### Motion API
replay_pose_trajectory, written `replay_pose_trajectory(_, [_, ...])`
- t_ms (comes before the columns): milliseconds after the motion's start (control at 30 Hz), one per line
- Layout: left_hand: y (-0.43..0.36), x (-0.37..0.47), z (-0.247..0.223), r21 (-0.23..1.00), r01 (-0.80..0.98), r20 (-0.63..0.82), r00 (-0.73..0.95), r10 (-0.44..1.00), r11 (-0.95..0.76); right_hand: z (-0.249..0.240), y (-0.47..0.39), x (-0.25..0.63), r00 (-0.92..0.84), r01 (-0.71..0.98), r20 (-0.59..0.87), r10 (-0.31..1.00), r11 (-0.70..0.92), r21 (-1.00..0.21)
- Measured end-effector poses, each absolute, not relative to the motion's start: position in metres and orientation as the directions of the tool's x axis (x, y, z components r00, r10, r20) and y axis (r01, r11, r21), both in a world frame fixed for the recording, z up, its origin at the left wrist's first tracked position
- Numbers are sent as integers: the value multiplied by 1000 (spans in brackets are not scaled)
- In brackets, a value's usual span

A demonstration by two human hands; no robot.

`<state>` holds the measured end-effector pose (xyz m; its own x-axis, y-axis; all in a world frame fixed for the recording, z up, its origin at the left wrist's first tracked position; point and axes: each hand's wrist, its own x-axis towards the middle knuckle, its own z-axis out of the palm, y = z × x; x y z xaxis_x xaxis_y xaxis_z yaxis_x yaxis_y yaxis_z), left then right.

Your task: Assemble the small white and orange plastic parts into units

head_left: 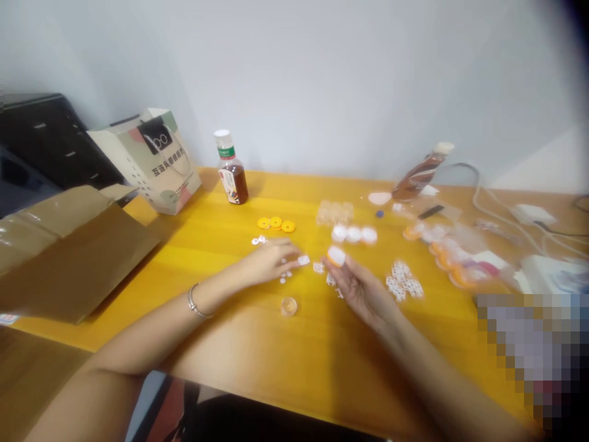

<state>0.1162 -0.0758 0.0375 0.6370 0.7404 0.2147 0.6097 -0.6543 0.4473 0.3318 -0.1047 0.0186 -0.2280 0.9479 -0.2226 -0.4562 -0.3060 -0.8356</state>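
Observation:
My left hand (269,261) reaches over the middle of the table, its fingertips pinching a small white piece (304,260). My right hand (361,288) is closed on a white and orange round part (336,256), held between thumb and fingers. Between the hands lies another small white piece (318,267), blurred. Several tiny white discs (283,280) lie beneath my left fingers. Nearer to me stands a small clear round cup (289,306). Behind the hands are yellow discs (275,223), white round parts (354,234) in a row, and clear round pieces (335,212).
A pile of white cut-out pieces (403,281) lies right of my right hand. Farther right are bagged orange and white parts (460,258) and cables (492,196). Two drink bottles, one upright (234,178) and one tilted (421,173), stand behind. A cardboard box (92,252) and paper bag (159,166) occupy the left.

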Motion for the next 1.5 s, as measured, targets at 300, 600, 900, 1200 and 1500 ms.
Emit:
replay_pose_trajectory(300, [-53, 140, 8, 352, 666, 204, 631, 749, -657, 21, -103, 333, -165, -380, -190, 968, -240, -894])
replay_pose_trajectory(600, [-77, 136, 47, 803, 258, 423, 387, 819, -537, 19, -112, 327, -141, -237, -154, 978, -184, -954])
replay_pose_trajectory(900, [-92, 144, 51, 749, 289, 417, 494, 763, -597, 21, -118, 322, -198, -198, -135, 971, -175, -964])
replay_pose_trajectory(1200, [-97, 140, 53, 628, 302, 449, 612, 651, -717, 19, -122, 319, -212, -261, -195, 958, -248, -933])
replay_pose_trajectory(1500, [-101, 133, 46, 652, 245, 472, 609, 637, -718, 16, -125, 316, -267, -229, -179, 947, -242, -943])
